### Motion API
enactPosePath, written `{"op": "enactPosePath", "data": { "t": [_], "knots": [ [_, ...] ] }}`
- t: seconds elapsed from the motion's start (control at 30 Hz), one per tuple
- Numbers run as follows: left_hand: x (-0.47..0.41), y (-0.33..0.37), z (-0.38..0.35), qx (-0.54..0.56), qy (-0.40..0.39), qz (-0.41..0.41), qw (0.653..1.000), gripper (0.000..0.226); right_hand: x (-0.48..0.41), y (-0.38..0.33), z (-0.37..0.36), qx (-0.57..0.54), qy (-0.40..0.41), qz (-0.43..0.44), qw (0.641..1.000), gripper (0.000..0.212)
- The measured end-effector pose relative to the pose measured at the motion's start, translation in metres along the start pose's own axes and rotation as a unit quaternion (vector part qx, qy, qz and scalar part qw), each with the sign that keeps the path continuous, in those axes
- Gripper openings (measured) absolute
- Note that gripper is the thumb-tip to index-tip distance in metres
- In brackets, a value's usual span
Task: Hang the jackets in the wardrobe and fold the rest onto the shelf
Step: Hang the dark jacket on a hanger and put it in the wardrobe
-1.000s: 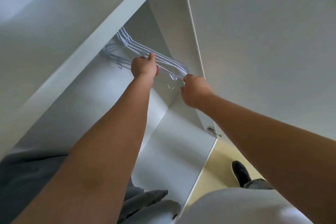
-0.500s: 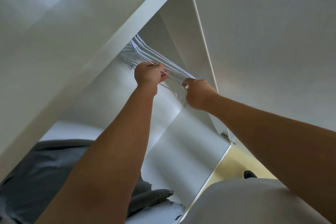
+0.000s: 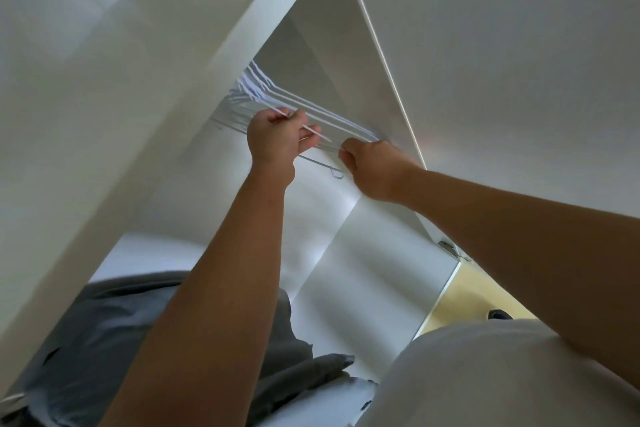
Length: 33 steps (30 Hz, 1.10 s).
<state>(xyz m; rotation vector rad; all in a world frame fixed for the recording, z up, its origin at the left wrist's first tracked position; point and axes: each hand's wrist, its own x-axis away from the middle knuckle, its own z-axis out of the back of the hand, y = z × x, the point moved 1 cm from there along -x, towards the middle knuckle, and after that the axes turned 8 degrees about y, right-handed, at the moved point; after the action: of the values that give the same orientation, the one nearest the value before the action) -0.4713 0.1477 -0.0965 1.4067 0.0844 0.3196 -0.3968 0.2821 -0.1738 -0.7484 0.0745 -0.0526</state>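
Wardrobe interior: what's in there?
A bunch of white wire hangers up top, gripped by the left hand and right hand; grey clothing lies lower down. The rail is out of sight.

A single wide-angle view, worn on the person's head, looks forward at arm's reach into the open white panelled wardrobe (image 3: pixel 214 204), rolled askew. The wardrobe's white door (image 3: pixel 519 80) fills the right, with pale yellow floor (image 3: pixel 460 302) showing lower right.
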Motion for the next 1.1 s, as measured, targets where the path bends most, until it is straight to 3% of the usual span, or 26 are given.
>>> {"op": "enactPosePath", "data": {
  "t": [0.13, 0.33, 0.43, 0.47, 0.67, 0.87, 1.1],
  "knots": [
    [0.002, 0.006, 0.006, -0.002, -0.012, -0.005, 1.0, 0.02, 0.0, -0.002, 0.002, -0.003, -0.003, 0.012, 1.0, 0.012],
    [0.006, 0.007, 0.025, 0.015, 0.054, -0.011, 0.998, 0.027, 0.009, 0.001, 0.005, 0.011, -0.025, 0.022, 0.999, 0.014],
    [0.012, 0.011, 0.039, 0.041, 0.08, -0.043, 0.995, 0.014, 0.021, 0.006, 0.007, 0.008, -0.046, 0.019, 0.999, 0.018],
    [0.017, 0.012, 0.043, 0.051, 0.078, -0.04, 0.995, 0.02, 0.027, 0.007, 0.008, 0.006, -0.049, 0.016, 0.999, 0.019],
    [0.059, -0.009, 0.071, 0.077, -0.011, 0.047, 0.996, 0.078, 0.086, 0.019, -0.002, 0.005, -0.02, -0.048, 0.999, 0.018],
    [0.118, -0.048, 0.072, 0.036, -0.139, 0.147, 0.979, 0.045, 0.19, 0.034, -0.02, -0.017, 0.036, -0.208, 0.977, 0.024],
    [0.228, -0.084, 0.037, 0.022, -0.282, 0.144, 0.948, 0.032, 0.317, 0.05, -0.019, 0.042, 0.068, -0.317, 0.945, 0.03]
  ]
}}
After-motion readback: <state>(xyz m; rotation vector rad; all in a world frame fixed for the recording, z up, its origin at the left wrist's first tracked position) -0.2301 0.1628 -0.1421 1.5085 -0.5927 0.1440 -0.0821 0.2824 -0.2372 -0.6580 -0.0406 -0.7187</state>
